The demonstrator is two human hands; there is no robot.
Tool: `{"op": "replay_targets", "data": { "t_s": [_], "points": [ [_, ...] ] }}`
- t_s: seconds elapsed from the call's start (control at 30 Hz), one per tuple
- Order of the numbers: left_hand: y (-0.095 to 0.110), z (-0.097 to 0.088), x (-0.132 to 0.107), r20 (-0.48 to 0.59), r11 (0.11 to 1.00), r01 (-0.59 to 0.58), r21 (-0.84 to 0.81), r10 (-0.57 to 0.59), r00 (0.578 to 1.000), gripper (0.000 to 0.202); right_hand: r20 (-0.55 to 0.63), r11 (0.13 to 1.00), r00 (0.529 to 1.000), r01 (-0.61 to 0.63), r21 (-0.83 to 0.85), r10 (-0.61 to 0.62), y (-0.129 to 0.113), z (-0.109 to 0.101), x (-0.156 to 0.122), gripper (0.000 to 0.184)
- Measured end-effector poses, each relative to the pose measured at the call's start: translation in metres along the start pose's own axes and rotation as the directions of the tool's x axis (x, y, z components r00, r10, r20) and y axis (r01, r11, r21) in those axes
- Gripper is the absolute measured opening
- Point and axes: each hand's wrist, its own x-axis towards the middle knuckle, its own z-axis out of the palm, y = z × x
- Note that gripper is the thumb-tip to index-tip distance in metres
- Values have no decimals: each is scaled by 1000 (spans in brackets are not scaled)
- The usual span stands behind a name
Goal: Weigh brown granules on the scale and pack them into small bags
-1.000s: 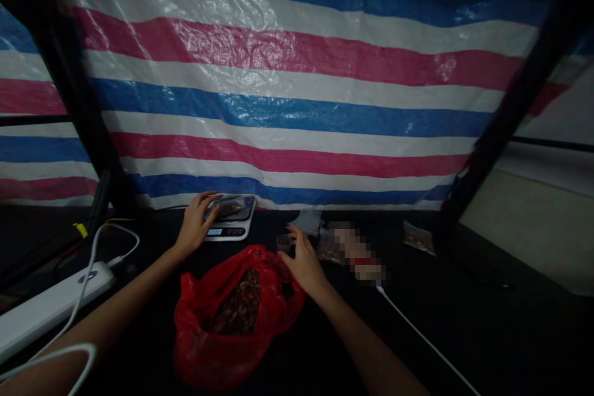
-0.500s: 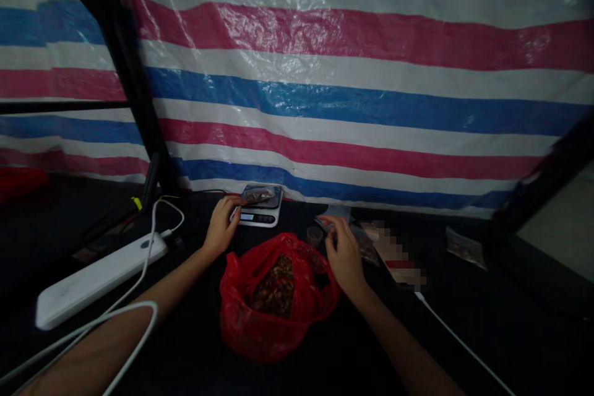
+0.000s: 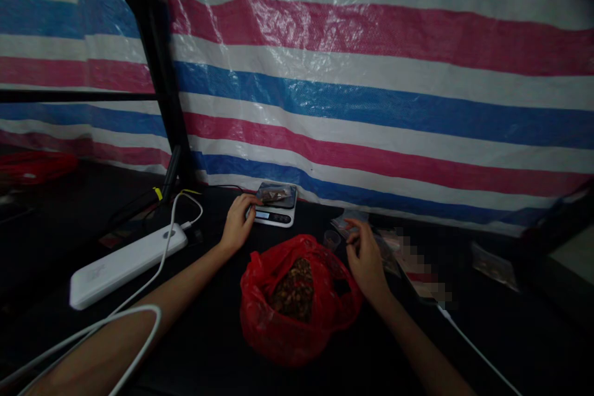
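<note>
My left hand rests at the left edge of a small digital scale, fingers extended and thumb apart. Its fingertips reach the near end of a clear plastic bag with brown contents, which lies on the scale's platform. To the right, my right hand hovers with loosely bent, parted fingers beside a clear bag and a small clear cup; I see nothing held in it. Between my forearms stands a red plastic bag, its mouth gaping over many small brown pieces.
A white power strip and its looping cable lie at left. At right are a partly blurred flat object with a white cord and another filled clear bag. Striped sheeting hangs behind the black table.
The camera has turned left, so the whole scene sits farther right. Both hands keep nearly the same places relative to the scale and the red bag.
</note>
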Motion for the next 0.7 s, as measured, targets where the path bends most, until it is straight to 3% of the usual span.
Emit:
{"op": "replay_targets", "data": {
  "t_s": [0.23,0.4,0.53,0.7],
  "points": [
    [-2,-1,-1,31,1000,-13,22,12,999,18,1,999,999,44,-19,-44,0,1,0,45],
    [-2,2,1,60,989,-36,141,28,998,17,3,996,996,91,24,-91,3,3,0,49],
    [5,13,22,164,939,-153,308,107,981,26,14,994,996,88,58,-89,5,3,-1,50],
    [17,43,59,295,831,-321,454,200,934,30,36,992,995,91,88,-94,-1,3,-2,52]
  ]
}}
